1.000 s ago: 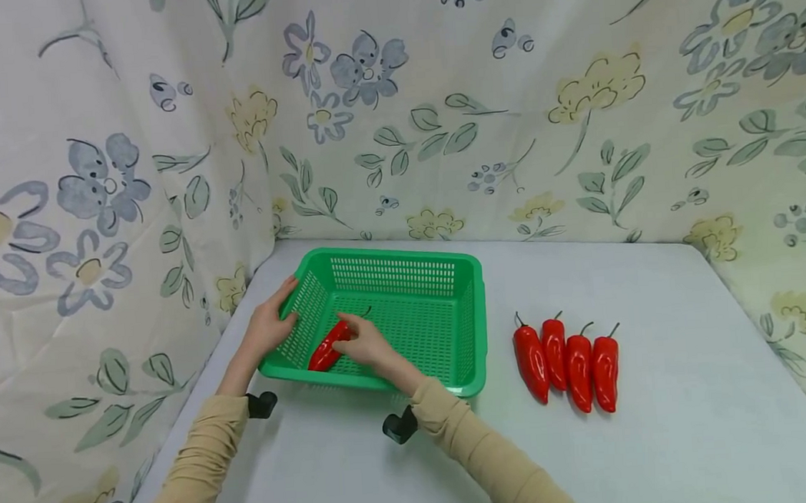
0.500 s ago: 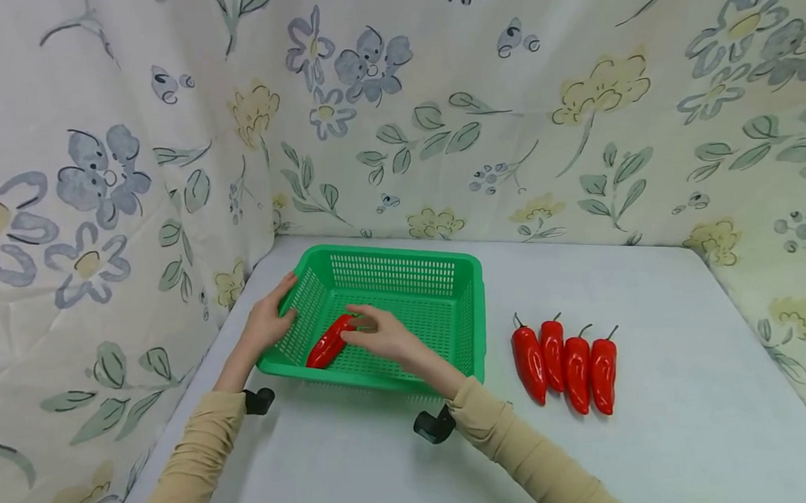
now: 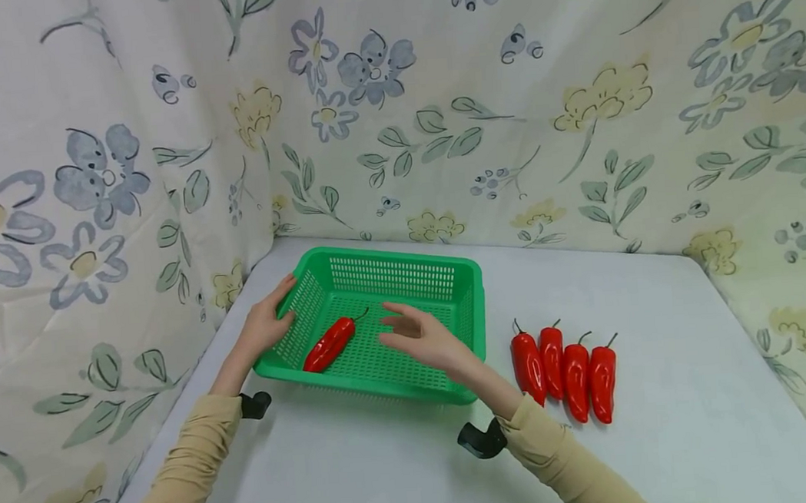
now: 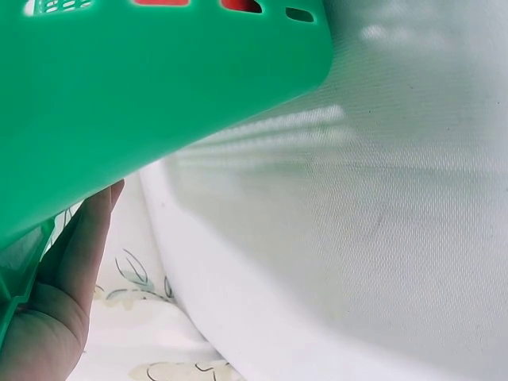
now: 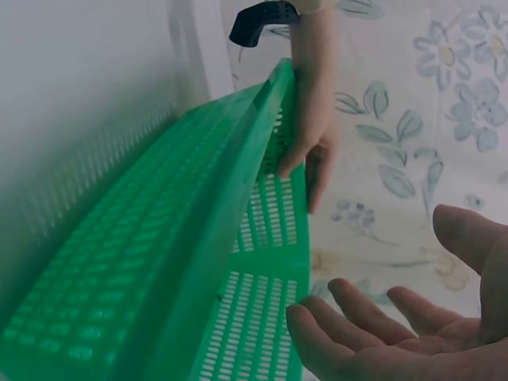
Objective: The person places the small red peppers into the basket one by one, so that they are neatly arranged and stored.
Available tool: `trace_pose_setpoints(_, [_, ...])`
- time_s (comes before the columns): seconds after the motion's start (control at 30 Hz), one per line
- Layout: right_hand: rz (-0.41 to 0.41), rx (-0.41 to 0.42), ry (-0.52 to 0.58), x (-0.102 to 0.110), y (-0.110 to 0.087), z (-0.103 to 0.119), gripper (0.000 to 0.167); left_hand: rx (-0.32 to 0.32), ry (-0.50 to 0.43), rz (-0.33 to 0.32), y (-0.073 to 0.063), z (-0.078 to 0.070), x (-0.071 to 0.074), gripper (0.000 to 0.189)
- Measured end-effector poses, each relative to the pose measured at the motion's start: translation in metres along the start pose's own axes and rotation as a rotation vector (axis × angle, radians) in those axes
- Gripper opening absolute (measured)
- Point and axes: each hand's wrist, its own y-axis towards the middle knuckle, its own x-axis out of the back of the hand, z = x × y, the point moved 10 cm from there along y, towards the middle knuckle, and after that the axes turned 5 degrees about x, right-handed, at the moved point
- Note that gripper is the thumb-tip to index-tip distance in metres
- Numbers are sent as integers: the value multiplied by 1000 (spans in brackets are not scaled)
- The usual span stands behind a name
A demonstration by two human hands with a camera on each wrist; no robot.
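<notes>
My left hand (image 3: 265,327) grips the left rim of a green plastic basket (image 3: 473,320), thumb on the inner side and fingers outside. In the left wrist view those fingers (image 4: 89,230) lie against the basket's outer wall. One red chili pepper (image 3: 329,344) with a thin stem lies on the basket floor near the front left corner. Over the basket's right part hovers my right hand (image 3: 425,341), fingers spread and holding nothing. The right wrist view shows this hand (image 5: 413,333) with its fingers apart, beside the basket wall.
Several red chili peppers (image 3: 577,382) lie side by side on the white table (image 3: 684,319), right of the basket and close to my right forearm. A floral curtain (image 3: 398,167) hangs behind the table and along its left side.
My right hand has let go of the chili pepper in the basket and moved right, its fingers spreading. The pepper stays at the front left; my left hand keeps its hold on the rim.
</notes>
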Motion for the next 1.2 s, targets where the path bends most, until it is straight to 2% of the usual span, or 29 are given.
trace_pose_setpoints(0.3, [-50, 44, 13, 29, -20, 5, 59, -3, 1, 3, -1, 0, -1, 63])
trace_pose_setpoints(0.5, [-104, 48, -10, 56, -35, 2, 57, 1, -6, 3, -2, -1, -1, 62])
trace_pose_setpoints(0.77, [-264, 85, -31, 102, -61, 2, 57, 0, -8, -1, -2, -3, 1, 63])
trace_pose_setpoints(0.9, [-340, 110, -75, 124, -74, 2, 58, 6, -11, -1, -2, -2, 0, 63])
trace_pose_setpoints(1.2, [-490, 44, -196, 172, -106, -10, 57, 13, -10, 6, 0, 1, -1, 63])
